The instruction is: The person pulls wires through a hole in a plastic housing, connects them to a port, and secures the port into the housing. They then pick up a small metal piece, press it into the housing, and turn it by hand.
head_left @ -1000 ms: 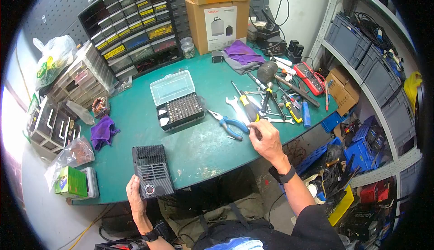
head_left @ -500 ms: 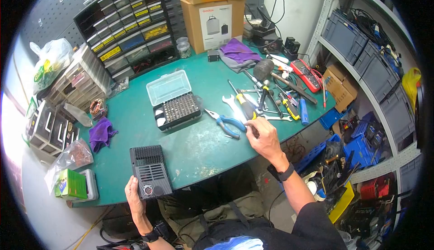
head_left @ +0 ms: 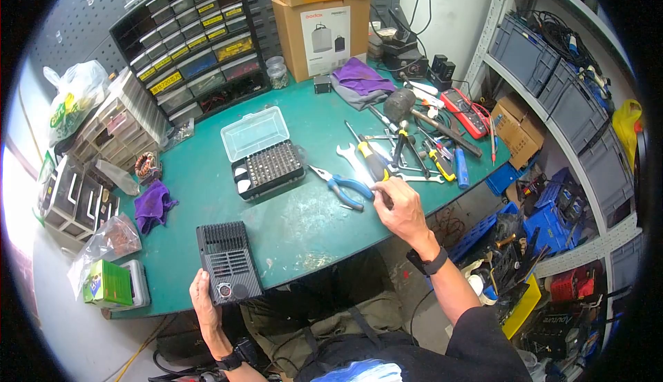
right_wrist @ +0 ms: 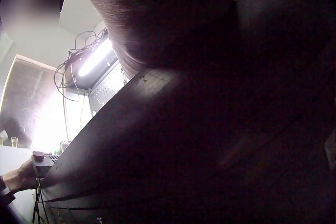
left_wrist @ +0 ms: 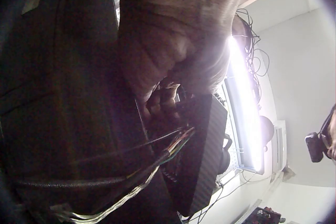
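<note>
At the table's near left edge my left hand (head_left: 204, 300) grips a black vented case (head_left: 231, 261) by its left side. Ribs, slots and a small round fitting mark the case's top. Seen from below in the left wrist view, fingers curl against the case (left_wrist: 202, 155), and loose wires (left_wrist: 173, 153) trail from it. My right hand (head_left: 402, 211) rests at the near edge with fingers bent, beside blue-handled pliers (head_left: 342, 188) and a yellow-and-black screwdriver (head_left: 373, 161). I cannot tell whether its fingertips pinch anything; the right wrist view is too dark there.
An open bit box (head_left: 266, 168) with rows of bits sits mid-table. Wrenches, a mallet (head_left: 398, 106), a blue-handled tool (head_left: 461, 168) and a red multimeter (head_left: 464, 112) crowd the right side. A purple cloth (head_left: 153, 206) lies left. Drawer units and cardboard boxes (head_left: 321, 30) stand behind.
The head view has turned slightly, so the table and tools sit a little farther left. Both hands and the case hold about the same places on the table.
</note>
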{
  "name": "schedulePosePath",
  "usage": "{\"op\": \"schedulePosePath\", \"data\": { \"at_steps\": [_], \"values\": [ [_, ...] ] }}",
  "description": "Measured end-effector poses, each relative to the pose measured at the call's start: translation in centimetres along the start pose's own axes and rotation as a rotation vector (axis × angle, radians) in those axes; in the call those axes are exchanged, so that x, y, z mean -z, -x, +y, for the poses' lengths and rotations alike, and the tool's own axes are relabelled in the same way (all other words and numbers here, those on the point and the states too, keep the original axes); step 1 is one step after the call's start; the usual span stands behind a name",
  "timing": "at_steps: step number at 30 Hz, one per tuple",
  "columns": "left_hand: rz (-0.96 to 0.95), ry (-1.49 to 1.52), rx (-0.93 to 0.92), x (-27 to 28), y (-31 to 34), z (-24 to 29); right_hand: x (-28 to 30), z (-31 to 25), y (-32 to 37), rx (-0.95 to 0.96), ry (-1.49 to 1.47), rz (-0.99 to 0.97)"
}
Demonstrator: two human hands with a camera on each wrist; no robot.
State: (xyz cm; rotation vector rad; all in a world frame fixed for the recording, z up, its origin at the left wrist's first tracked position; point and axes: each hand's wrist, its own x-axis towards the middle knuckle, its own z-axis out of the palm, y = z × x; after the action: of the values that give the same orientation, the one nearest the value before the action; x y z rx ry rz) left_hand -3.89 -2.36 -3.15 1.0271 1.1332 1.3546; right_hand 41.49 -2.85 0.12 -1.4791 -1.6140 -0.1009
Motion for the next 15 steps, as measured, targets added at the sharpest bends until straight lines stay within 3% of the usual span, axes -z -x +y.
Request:
{"op": "schedulePosePath", "data": {
  "at_steps": [6, 11, 15],
  "values": [
    [-0.043, -0.02, 0.004, -0.4, 0.1, 0.7, -0.1, 0.2, 0.0, 0.001, 0.004, -0.003],
    [0.11, -0.043, 0.027, -0.4, 0.3, 0.2, -0.1, 0.1, 0.0, 0.007, 0.011, -0.005],
    [0.057, -0.064, 0.054, 1.2, -0.2, -1.0, -0.1, 0.2, 0.0, 0.011, 0.009, 0.0]
  ]
}}
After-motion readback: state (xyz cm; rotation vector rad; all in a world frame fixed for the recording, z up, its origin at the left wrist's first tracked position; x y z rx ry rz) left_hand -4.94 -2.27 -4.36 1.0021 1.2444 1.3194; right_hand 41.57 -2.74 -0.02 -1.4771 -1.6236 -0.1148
